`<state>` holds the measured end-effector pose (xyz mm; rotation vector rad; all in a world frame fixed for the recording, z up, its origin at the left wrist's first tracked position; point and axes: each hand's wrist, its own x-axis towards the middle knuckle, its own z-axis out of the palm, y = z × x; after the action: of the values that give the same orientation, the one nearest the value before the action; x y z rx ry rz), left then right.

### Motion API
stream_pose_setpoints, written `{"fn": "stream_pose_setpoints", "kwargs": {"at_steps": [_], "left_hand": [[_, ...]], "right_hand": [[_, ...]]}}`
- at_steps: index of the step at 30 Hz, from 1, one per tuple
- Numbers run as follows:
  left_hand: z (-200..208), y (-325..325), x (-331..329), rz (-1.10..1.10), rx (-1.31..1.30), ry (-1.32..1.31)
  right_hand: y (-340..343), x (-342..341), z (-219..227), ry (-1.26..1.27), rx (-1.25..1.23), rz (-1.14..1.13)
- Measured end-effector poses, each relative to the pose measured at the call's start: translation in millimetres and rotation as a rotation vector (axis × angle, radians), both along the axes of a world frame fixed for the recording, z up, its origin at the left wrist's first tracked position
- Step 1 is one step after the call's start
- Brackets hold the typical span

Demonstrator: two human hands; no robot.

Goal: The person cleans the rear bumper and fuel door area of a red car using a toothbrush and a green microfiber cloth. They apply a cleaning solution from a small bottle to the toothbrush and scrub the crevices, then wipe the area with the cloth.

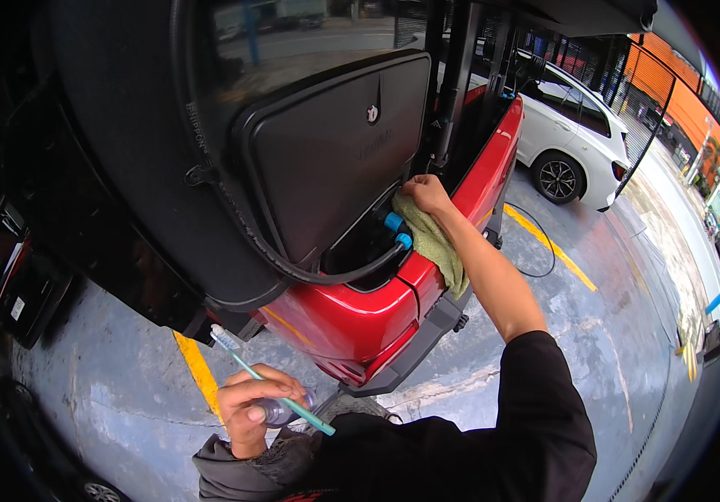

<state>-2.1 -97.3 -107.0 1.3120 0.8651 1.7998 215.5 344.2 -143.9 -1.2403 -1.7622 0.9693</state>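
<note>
My left hand (255,402) is closed at the lower left, in front of my body. It holds a teal toothbrush (280,393) with its white bristle head tilted up to the left. A small clear bottle (297,408) is gripped in that same hand. Farther forward, my right hand (427,194) pinches the upper part of a green cloth (434,238). The cloth hangs over the edge of the red machine body (360,311). Beside it, blue hose fittings (395,224) sit by a dark recess under a raised black lid (335,151).
A black hose (243,226) curves along the lid to the fittings. A white car (573,125) is parked at the far right. Yellow lines (548,244) cross the grey floor (494,368), where a thin cable (551,259) loops. Dark vehicles stand at the left.
</note>
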Motion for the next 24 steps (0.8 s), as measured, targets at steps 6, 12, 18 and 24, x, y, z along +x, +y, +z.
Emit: {"fn": "stream_pose_setpoints", "kwargs": {"at_steps": [6, 12, 18, 24], "left_hand": [[3, 3, 23, -0.059, 0.019, -0.020], [10, -7, 42, -0.057, -0.002, 0.026], [17, -11, 54, -0.057, -0.006, 0.062], [20, -15, 60, -0.064, 0.001, 0.071]], "right_hand": [[18, 15, -14, 0.069, -0.005, 0.093], [-34, 37, 10, -0.202, 0.246, -0.079], [-60, 44, 7, -0.043, 0.332, 0.027], [-90, 14, 22, -0.229, 0.407, 0.162]]}}
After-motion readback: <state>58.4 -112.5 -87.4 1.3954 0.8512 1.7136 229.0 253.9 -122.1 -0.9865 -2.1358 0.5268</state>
